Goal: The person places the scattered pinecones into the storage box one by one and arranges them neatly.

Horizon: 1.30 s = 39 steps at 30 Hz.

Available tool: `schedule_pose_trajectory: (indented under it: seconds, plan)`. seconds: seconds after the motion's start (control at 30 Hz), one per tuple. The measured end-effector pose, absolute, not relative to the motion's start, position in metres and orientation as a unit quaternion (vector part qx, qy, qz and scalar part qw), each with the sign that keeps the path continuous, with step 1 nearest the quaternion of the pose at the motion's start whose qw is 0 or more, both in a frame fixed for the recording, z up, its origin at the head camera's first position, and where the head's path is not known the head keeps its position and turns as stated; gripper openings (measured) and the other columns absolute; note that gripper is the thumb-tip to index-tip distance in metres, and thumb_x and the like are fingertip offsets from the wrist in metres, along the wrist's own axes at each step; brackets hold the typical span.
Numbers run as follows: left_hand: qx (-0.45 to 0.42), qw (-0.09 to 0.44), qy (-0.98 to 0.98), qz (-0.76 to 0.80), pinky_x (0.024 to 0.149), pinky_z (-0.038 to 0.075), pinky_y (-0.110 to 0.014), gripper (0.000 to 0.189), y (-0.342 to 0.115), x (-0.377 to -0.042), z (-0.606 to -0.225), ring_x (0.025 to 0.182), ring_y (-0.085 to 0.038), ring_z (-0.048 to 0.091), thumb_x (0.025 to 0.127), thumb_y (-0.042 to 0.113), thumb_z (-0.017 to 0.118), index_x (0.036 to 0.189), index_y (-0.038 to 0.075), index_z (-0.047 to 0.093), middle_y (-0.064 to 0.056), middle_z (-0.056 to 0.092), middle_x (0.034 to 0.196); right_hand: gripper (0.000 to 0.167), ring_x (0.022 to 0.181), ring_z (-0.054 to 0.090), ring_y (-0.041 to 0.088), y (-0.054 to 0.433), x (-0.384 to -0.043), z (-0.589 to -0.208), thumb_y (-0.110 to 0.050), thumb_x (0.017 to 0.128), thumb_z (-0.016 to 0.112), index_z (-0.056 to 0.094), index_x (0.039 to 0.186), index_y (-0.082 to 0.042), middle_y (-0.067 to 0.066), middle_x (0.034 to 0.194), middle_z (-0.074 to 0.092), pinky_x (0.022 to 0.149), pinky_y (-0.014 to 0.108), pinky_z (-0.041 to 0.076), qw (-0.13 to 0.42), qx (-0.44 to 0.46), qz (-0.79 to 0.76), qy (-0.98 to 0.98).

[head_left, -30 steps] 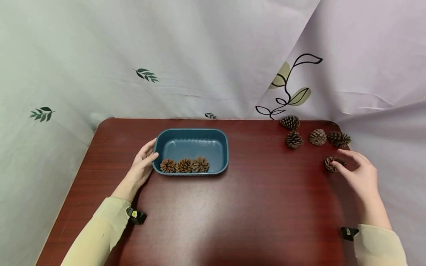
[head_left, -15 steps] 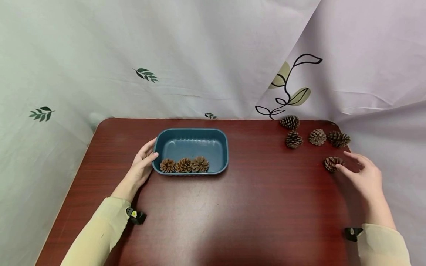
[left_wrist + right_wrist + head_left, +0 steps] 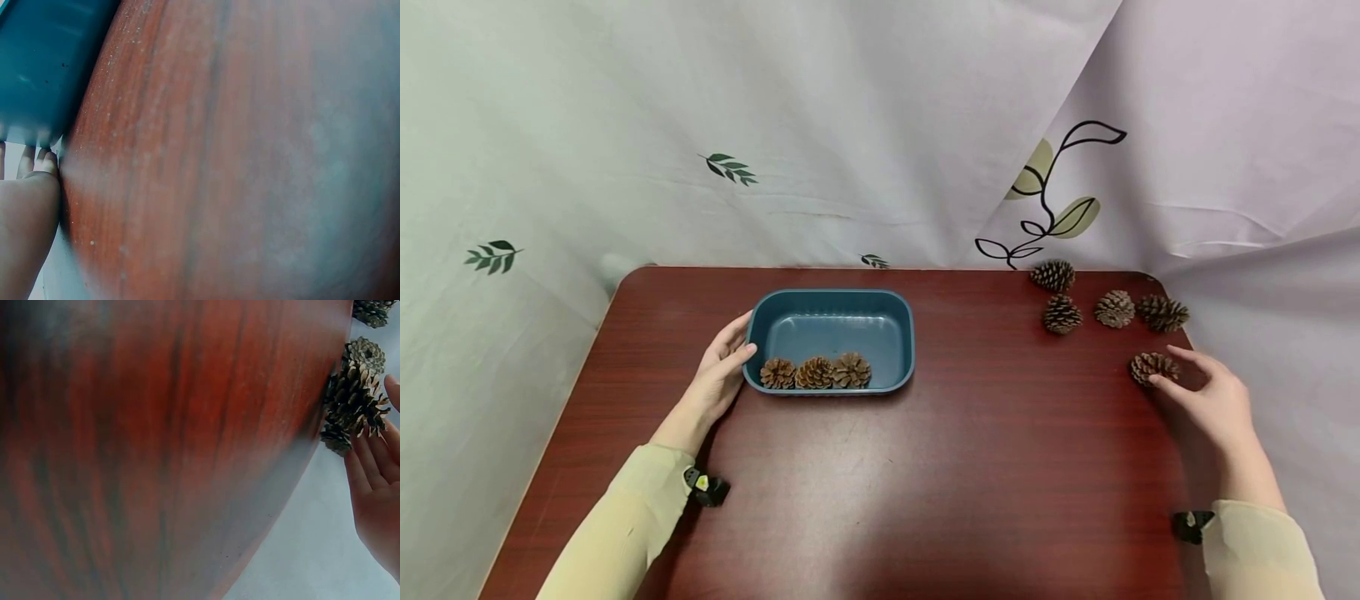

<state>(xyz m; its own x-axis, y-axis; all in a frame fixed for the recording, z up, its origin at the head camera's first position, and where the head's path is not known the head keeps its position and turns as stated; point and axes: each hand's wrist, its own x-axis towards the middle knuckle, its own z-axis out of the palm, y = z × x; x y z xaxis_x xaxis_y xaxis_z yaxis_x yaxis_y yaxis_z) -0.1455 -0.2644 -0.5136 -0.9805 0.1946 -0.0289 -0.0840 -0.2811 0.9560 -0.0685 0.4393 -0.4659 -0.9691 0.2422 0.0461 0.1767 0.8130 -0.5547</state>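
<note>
In the head view my left hand [image 3: 721,367] grips the left end of a blue rectangular plastic tub [image 3: 895,342], with the thumb at its rim and the other fingers along the outer wall. Three brown pine cones [image 3: 815,373] lie in a row along the tub's near side. Far to the right, my right hand [image 3: 1213,404] is spread around a loose pine cone [image 3: 1152,367] on the table. The thumb overlaps that cone's near edge, and the forefinger reaches past its right side. In the right wrist view, fingertips are right at the cone [image 3: 357,400], while the thumb stands off from it.
Several more pine cones, including an upright one [image 3: 1062,314] and a paler one [image 3: 1115,308], lie at the back right corner of the dark red wooden table [image 3: 970,467]. White patterned cloth [image 3: 865,133] hangs behind and beside the table.
My right hand draws slightly right, away from the pine cone, then comes back left to its edge. The cone barely shifts. My left hand and the tub stay in place.
</note>
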Motion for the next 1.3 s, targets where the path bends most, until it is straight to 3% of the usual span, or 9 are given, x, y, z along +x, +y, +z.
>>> schedule_pose_trajectory:
  seconds: [0.17, 0.3, 0.4, 0.47, 0.57, 0.63, 0.83, 1.3]
  plan:
    - [0.046, 0.086, 0.594, 0.799, 0.103, 0.051, -0.017, 0.059, -0.264, -0.146, -0.513, 0.134, -0.001, 0.057, 0.110, -0.001, 0.049, 0.166, 0.007, 0.032, 0.015, 0.059, 0.147, 0.060, 0.140, 0.047, 0.053, 0.440, -0.071, -0.466, -0.036, 0.102, 0.072, 0.056, 0.153, -0.007, 0.028, 0.152, 0.055, 0.115, 0.037, 0.036, 0.049, -0.111, 0.277, -0.953]
    - [0.047, 0.086, 0.596, 0.797, 0.102, 0.051, -0.017, 0.059, -0.264, -0.146, -0.513, 0.133, -0.001, 0.057, 0.110, -0.001, 0.049, 0.166, 0.007, 0.032, 0.015, 0.059, 0.147, 0.058, 0.133, 0.050, 0.052, 0.440, -0.073, -0.466, -0.036, 0.102, 0.073, 0.059, 0.150, -0.006, 0.031, 0.146, 0.058, 0.101, 0.025, 0.038, 0.046, -0.108, 0.273, -0.955]
    - [0.046, 0.086, 0.597, 0.796, 0.102, 0.051, -0.017, 0.059, -0.264, -0.146, -0.512, 0.133, -0.001, 0.057, 0.110, -0.001, 0.050, 0.166, 0.007, 0.032, 0.015, 0.058, 0.147, 0.057, 0.128, 0.054, 0.042, 0.440, -0.073, -0.466, -0.036, 0.100, 0.075, 0.062, 0.147, -0.007, 0.008, 0.136, 0.066, 0.088, 0.014, 0.034, 0.051, -0.105, 0.273, -0.955]
    - [0.046, 0.086, 0.596, 0.797, 0.102, 0.051, -0.017, 0.059, -0.265, -0.146, -0.513, 0.133, -0.001, 0.057, 0.110, -0.001, 0.050, 0.166, 0.007, 0.032, 0.015, 0.058, 0.148, 0.056, 0.117, 0.060, 0.017, 0.441, -0.074, -0.466, -0.035, 0.099, 0.077, 0.064, 0.145, -0.006, -0.017, 0.123, 0.062, 0.082, 0.010, 0.033, 0.057, -0.101, 0.279, -0.953]
    - [0.046, 0.086, 0.596, 0.797, 0.102, 0.051, -0.017, 0.060, -0.265, -0.146, -0.513, 0.133, -0.001, 0.057, 0.110, -0.001, 0.049, 0.166, 0.007, 0.032, 0.015, 0.058, 0.148, 0.054, 0.100, 0.049, -0.019, 0.441, -0.074, -0.467, -0.031, 0.097, 0.079, 0.065, 0.141, -0.002, -0.044, 0.108, 0.047, 0.077, 0.006, 0.033, 0.066, -0.095, 0.293, -0.949]
    - [0.045, 0.086, 0.595, 0.797, 0.103, 0.050, -0.017, 0.060, -0.265, -0.146, -0.513, 0.133, 0.000, 0.056, 0.110, -0.001, 0.049, 0.166, 0.007, 0.031, 0.015, 0.058, 0.147, 0.054, 0.093, 0.037, -0.032, 0.441, -0.074, -0.467, -0.028, 0.096, 0.080, 0.066, 0.139, 0.001, -0.051, 0.101, 0.042, 0.075, 0.003, 0.033, 0.071, -0.090, 0.303, -0.946]
    - [0.045, 0.085, 0.595, 0.798, 0.103, 0.050, -0.017, 0.060, -0.265, -0.146, -0.514, 0.133, -0.001, 0.056, 0.110, -0.001, 0.050, 0.166, 0.007, 0.032, 0.015, 0.058, 0.148, 0.053, 0.087, 0.042, -0.035, 0.440, -0.075, -0.465, -0.024, 0.096, 0.080, 0.065, 0.138, 0.004, -0.055, 0.095, 0.044, 0.071, -0.001, 0.035, 0.070, -0.084, 0.312, -0.944]
    - [0.046, 0.082, 0.588, 0.803, 0.103, 0.050, -0.017, 0.057, -0.264, -0.146, -0.516, 0.133, -0.001, 0.057, 0.109, -0.002, 0.049, 0.164, 0.011, 0.037, 0.015, 0.059, 0.147, 0.053, 0.091, 0.042, -0.035, 0.424, -0.080, -0.459, -0.024, 0.096, 0.081, 0.066, 0.139, 0.003, -0.051, 0.105, 0.041, 0.074, -0.003, 0.035, 0.081, -0.072, 0.314, -0.943]
